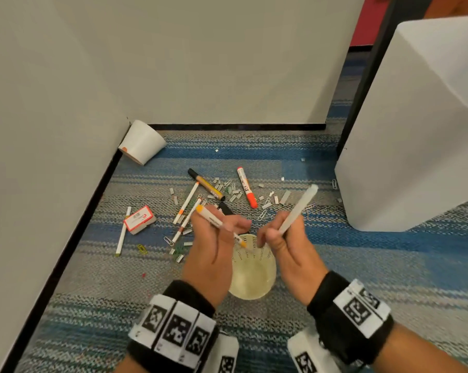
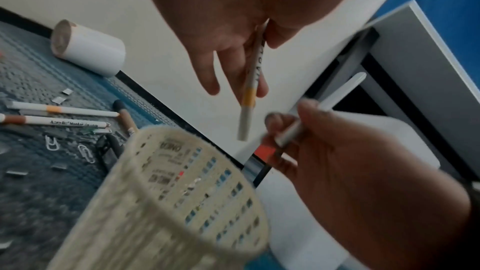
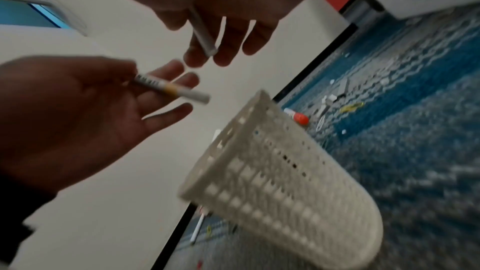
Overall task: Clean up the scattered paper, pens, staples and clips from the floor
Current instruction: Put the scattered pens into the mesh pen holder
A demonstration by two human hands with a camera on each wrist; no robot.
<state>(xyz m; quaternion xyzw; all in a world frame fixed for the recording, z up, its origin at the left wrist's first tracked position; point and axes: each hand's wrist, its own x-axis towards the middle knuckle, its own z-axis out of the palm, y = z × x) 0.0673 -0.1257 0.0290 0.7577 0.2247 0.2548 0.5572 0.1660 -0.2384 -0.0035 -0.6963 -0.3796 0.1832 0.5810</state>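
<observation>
My left hand (image 1: 222,227) pinches a white marker with yellow bands (image 1: 219,223), its lower end slanting into the mouth of a cream perforated pen cup (image 1: 265,281) that stands on the carpet between my wrists. The left wrist view shows the marker (image 2: 249,89) hanging from my fingers above the cup (image 2: 182,192). My right hand (image 1: 270,235) grips a plain white pen (image 1: 298,207) just over the cup's right rim. The right wrist view shows that pen (image 3: 203,36), the cup (image 3: 285,182) and the left hand's marker (image 3: 174,89).
Behind the cup the carpet holds a black-capped marker (image 1: 206,184), an orange-capped marker (image 1: 247,187), thin white pens (image 1: 185,203), a staple box (image 1: 139,219), staple strips (image 1: 284,197) and paper clips (image 1: 142,249). A tipped paper cup (image 1: 142,142) lies in the wall corner. A white cabinet (image 1: 415,130) stands at right.
</observation>
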